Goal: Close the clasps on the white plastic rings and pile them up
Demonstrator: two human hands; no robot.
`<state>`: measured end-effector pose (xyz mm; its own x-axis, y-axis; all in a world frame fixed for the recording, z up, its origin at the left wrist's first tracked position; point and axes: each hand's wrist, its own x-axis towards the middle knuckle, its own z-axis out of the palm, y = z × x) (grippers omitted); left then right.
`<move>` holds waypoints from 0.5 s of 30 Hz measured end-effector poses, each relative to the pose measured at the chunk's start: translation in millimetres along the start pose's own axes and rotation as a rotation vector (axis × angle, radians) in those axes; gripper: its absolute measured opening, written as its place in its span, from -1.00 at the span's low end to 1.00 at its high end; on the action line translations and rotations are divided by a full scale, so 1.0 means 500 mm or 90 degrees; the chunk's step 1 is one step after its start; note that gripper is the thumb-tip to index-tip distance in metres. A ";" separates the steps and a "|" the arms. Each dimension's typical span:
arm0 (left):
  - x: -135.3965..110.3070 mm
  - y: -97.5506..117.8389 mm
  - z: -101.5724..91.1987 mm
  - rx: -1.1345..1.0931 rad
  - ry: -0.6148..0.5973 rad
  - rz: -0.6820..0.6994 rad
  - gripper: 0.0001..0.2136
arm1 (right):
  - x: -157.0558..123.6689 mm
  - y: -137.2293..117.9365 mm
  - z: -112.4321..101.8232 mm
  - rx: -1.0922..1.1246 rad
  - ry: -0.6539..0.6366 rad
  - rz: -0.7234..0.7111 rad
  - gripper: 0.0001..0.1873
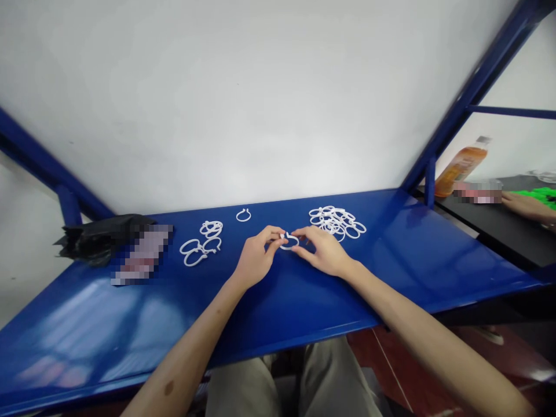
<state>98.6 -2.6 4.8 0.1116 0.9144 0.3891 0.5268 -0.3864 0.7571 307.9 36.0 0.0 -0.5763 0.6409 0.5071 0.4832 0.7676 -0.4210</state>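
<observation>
Both of my hands meet over the middle of a blue metal shelf. Between them is one white plastic ring. My left hand pinches its left end with thumb and fingers. My right hand grips its right side, fingers curled. A heap of several white rings lies just beyond my right hand. A smaller group of white rings lies to the left of my left hand. A single open ring sits alone at the back.
A black bag lies at the shelf's left end next to a blurred patch. Blue frame posts rise at the right. On a neighbouring dark table stand an orange drink bottle and green parts, with another person's hand resting there.
</observation>
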 end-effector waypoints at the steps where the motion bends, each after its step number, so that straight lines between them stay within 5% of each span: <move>1: 0.000 0.003 0.002 -0.023 0.000 -0.010 -0.85 | -0.001 -0.001 0.010 -0.003 -0.005 -0.005 -0.72; 8: -0.006 0.001 0.007 0.010 -0.018 -0.001 -0.89 | -0.007 0.017 0.043 -0.109 0.025 -0.085 -0.66; 15: -0.023 -0.023 0.010 0.201 -0.081 0.091 -0.81 | -0.012 0.018 0.035 -0.164 -0.086 -0.163 -0.65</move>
<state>95.4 -8.0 -11.1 0.2964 0.8693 0.3954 0.7301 -0.4732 0.4930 304.3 39.3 -19.7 -0.7733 0.4365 0.4599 0.4525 0.8880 -0.0820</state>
